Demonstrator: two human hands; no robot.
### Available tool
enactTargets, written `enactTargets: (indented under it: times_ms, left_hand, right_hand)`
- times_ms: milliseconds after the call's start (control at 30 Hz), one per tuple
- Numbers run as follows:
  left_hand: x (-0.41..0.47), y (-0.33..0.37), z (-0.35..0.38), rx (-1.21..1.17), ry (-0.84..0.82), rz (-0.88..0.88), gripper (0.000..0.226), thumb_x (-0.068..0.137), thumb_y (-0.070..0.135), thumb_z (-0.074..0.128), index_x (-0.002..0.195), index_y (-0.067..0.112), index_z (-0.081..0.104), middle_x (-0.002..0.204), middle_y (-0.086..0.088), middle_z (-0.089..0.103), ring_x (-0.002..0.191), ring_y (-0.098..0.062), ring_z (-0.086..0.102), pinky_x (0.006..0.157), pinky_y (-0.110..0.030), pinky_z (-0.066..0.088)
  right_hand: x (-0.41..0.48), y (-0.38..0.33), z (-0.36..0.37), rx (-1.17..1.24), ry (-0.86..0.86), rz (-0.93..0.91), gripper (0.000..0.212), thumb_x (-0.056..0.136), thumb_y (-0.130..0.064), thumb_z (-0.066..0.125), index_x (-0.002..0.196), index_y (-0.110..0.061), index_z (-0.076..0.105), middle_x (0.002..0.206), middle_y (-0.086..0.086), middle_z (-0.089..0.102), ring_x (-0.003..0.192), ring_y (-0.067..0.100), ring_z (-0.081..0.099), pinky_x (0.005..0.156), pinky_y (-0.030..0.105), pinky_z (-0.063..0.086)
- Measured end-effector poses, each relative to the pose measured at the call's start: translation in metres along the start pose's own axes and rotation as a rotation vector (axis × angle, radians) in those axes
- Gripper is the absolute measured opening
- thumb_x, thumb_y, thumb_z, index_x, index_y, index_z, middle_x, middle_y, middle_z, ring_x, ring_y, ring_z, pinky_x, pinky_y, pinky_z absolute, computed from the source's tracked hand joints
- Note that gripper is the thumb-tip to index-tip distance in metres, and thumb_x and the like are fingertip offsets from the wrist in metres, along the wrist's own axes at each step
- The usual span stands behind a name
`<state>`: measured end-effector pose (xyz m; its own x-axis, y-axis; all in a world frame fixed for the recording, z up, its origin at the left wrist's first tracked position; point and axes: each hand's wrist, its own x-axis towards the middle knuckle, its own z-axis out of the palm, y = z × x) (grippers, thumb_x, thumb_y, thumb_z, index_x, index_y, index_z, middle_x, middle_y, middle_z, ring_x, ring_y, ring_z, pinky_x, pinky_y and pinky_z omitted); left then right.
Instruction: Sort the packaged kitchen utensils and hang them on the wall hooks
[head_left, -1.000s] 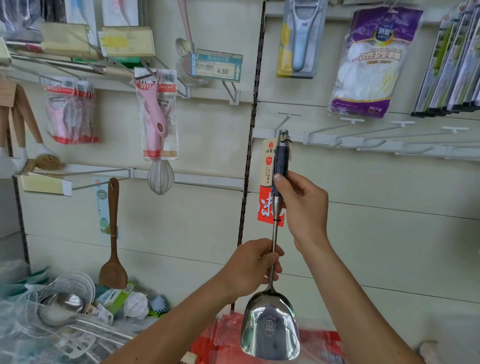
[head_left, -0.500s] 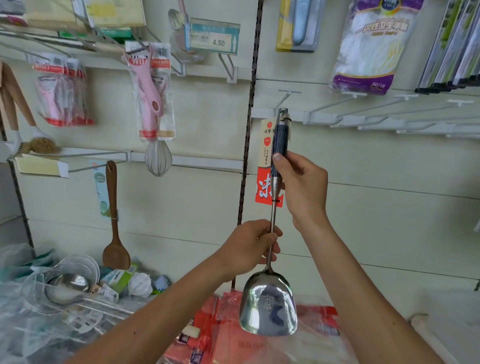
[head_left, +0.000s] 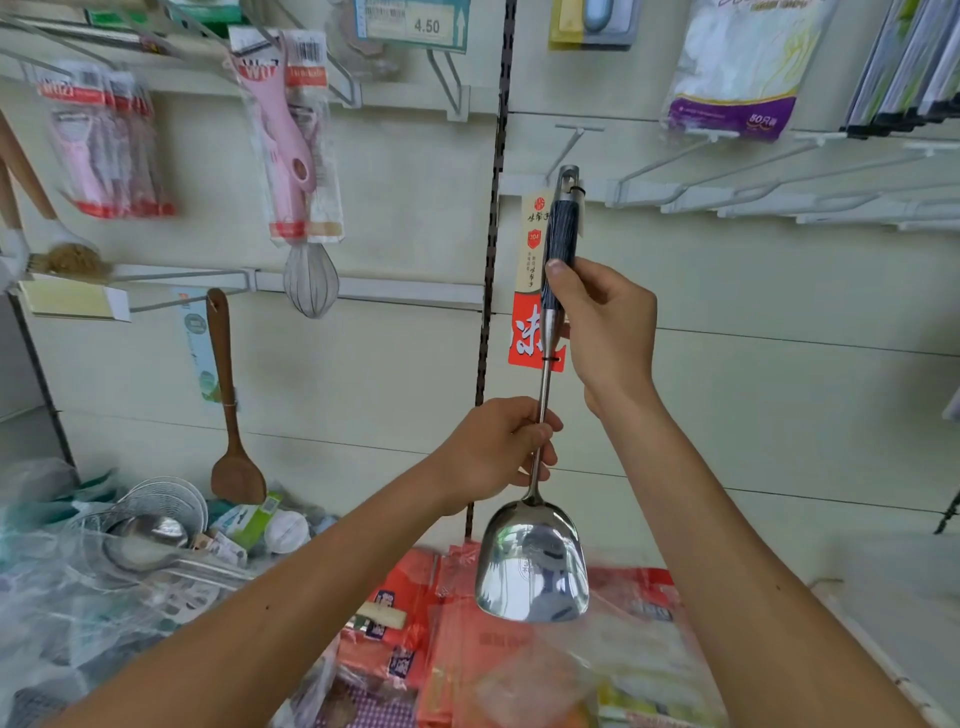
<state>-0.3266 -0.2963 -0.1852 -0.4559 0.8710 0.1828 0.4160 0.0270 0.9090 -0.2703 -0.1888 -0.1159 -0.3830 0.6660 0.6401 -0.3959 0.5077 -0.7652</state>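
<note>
A steel spatula with a dark blue handle and a red and cream tag stands upright in front of the wall. My right hand grips the blue handle. Lower down, my left hand pinches the thin steel shaft just above the blade. The loop at the handle's top sits right at the tip of an empty white wall hook; whether it is on the hook I cannot tell.
Hanging on the left are a pink peeler pack, a whisk and a wooden spatula. Several empty white hooks stick out at the right. Below lie a pile of strainers and red packets.
The view has tipped downward, so the wall items sit higher in frame. Both hands keep their hold on the spatula, whose top loop has come closer to the white hook.
</note>
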Motion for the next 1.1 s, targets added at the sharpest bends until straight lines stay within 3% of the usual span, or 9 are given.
enactTargets:
  times_ms: [133, 333, 567, 800, 967, 1100]
  left_hand:
    - [0.001, 0.005, -0.004, 0.042, -0.010, 0.005, 0.021, 0.102, 0.012, 0.042, 0.110, 0.008, 0.061, 0.089, -0.011, 0.068, 0.078, -0.021, 0.067, 0.075, -0.032, 0.057]
    - [-0.003, 0.006, -0.001, 0.023, -0.021, 0.020, 0.021, 0.103, 0.011, 0.041, 0.110, 0.009, 0.060, 0.088, -0.009, 0.067, 0.080, -0.023, 0.068, 0.077, -0.035, 0.057]
    - [-0.007, 0.009, 0.002, 0.006, -0.018, 0.023, 0.020, 0.103, 0.012, 0.041, 0.109, 0.013, 0.061, 0.087, -0.007, 0.067, 0.081, -0.022, 0.069, 0.078, -0.035, 0.057]
    - [-0.011, 0.009, 0.001, -0.009, -0.001, 0.024, 0.020, 0.103, 0.011, 0.041, 0.108, 0.013, 0.061, 0.087, -0.008, 0.067, 0.079, -0.021, 0.068, 0.080, -0.039, 0.057]
    - [-0.011, 0.010, 0.002, -0.003, -0.009, 0.025, 0.021, 0.103, 0.012, 0.041, 0.109, 0.012, 0.061, 0.087, -0.007, 0.068, 0.079, -0.020, 0.068, 0.080, -0.039, 0.057]
    - [-0.011, 0.011, 0.002, -0.019, -0.012, 0.032, 0.020, 0.103, 0.012, 0.041, 0.108, 0.012, 0.061, 0.085, -0.005, 0.068, 0.078, -0.019, 0.068, 0.079, -0.037, 0.057]
  right_hand:
    - [0.002, -0.004, -0.001, -0.006, 0.007, 0.001, 0.010, 0.097, -0.027, 0.062, 0.102, -0.029, 0.070, 0.086, -0.015, 0.073, 0.079, 0.006, 0.072, 0.067, 0.020, 0.058]
    - [0.005, -0.005, -0.003, -0.040, -0.003, 0.028, 0.026, 0.096, -0.030, 0.062, 0.116, -0.017, 0.072, 0.095, -0.007, 0.076, 0.082, 0.009, 0.073, 0.076, 0.032, 0.061]
    - [0.004, -0.008, -0.006, -0.042, -0.010, 0.032, 0.026, 0.097, -0.031, 0.061, 0.117, -0.018, 0.072, 0.093, -0.010, 0.075, 0.079, 0.005, 0.072, 0.068, 0.021, 0.058]
    - [0.004, -0.009, -0.002, -0.045, -0.022, 0.039, 0.029, 0.097, -0.031, 0.061, 0.120, -0.016, 0.070, 0.100, -0.005, 0.075, 0.082, 0.007, 0.073, 0.071, 0.023, 0.060]
    - [0.004, -0.009, -0.003, -0.025, -0.006, 0.040, 0.025, 0.096, -0.031, 0.062, 0.116, -0.018, 0.072, 0.095, -0.006, 0.076, 0.081, 0.008, 0.073, 0.074, 0.029, 0.061]
    - [0.005, -0.011, -0.004, -0.029, -0.013, 0.033, 0.027, 0.096, -0.033, 0.061, 0.116, -0.017, 0.071, 0.098, -0.005, 0.075, 0.082, 0.007, 0.073, 0.071, 0.023, 0.060]
